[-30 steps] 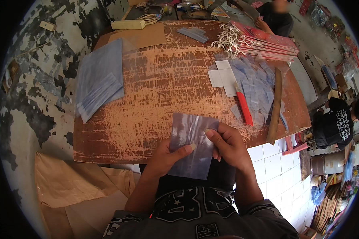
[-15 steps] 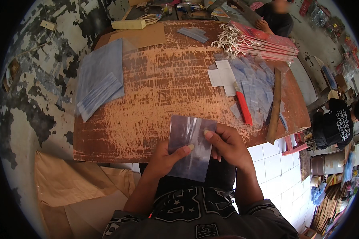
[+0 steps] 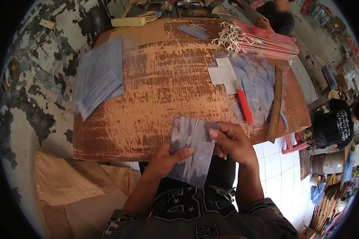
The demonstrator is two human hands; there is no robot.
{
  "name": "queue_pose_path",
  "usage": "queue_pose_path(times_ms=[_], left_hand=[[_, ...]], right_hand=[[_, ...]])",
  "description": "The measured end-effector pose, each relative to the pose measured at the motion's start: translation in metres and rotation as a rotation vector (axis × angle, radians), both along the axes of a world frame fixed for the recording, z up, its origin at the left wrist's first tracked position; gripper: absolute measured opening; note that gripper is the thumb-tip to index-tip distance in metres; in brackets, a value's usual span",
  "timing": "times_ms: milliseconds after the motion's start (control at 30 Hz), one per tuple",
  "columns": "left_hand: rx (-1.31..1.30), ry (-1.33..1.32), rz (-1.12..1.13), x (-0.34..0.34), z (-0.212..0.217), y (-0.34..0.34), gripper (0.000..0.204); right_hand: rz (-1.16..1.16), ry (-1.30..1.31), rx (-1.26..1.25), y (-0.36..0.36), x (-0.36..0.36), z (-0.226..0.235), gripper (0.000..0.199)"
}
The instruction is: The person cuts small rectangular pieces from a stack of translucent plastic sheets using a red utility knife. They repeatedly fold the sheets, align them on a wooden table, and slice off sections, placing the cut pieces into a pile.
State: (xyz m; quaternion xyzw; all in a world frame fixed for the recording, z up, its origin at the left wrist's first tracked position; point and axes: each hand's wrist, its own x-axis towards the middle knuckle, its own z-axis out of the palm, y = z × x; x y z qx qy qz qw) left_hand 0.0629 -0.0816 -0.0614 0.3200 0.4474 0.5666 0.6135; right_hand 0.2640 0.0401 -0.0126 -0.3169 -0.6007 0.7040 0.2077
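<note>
One clear plastic sleeve is in hand, held over my lap just at the near edge of the wooden table. My left hand is closed on its left side, thumb lying across the face and fingers hidden behind; my right hand is closed on its upper right corner, thumb on top, so the sleeve sits between the two hands and touches both. It hangs slightly tilted, lower corner toward my shirt. By my judgement the work is partway along: this piece is mid-handling, and plenty of stock is out on both sides of the table. Farther out, right of my right hand, lies a red-handled knife beside a curved wooden stick, both resting on a loose scatter of clear plastic pieces; a white cross-shaped card touches that scatter's left side. On the left, well apart from my hands, a stack of plastic sheets lies flat. At the far edge sit a sheet of brown cardboard, a pale block and a bundle of red packets with white strings. Beyond the table another person is seated; below left, brown paper covers the floor.
</note>
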Motion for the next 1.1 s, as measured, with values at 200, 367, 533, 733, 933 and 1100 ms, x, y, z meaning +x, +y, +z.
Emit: queue_pose_path(times_ms=[200, 367, 533, 733, 933, 1100], left_hand=[[0.027, 0.165, 0.051, -0.004, 0.005, 0.005, 0.032], [0.041, 0.164, 0.029, -0.008, 0.012, 0.007, 0.031], [0.049, 0.112, 0.027, -0.006, 0.012, 0.007, 0.031], [0.033, 0.05, 0.05, -0.003, 0.005, 0.007, 0.033], [0.008, 0.127, 0.041, -0.004, 0.006, 0.004, 0.036], [0.066, 0.113, 0.053, -0.001, 0.003, 0.004, 0.033]], right_hand=[[-0.113, -0.03, -0.013, -0.001, -0.006, -0.004, 0.035], [-0.124, -0.009, 0.042, 0.0, -0.009, -0.004, 0.039], [-0.105, -0.031, 0.041, 0.0, -0.009, -0.003, 0.04], [-0.101, -0.022, 0.054, -0.002, -0.008, -0.007, 0.04], [-0.066, -0.028, 0.085, -0.004, -0.004, -0.004, 0.036], [-0.008, -0.015, 0.064, -0.003, -0.001, 0.003, 0.032]])
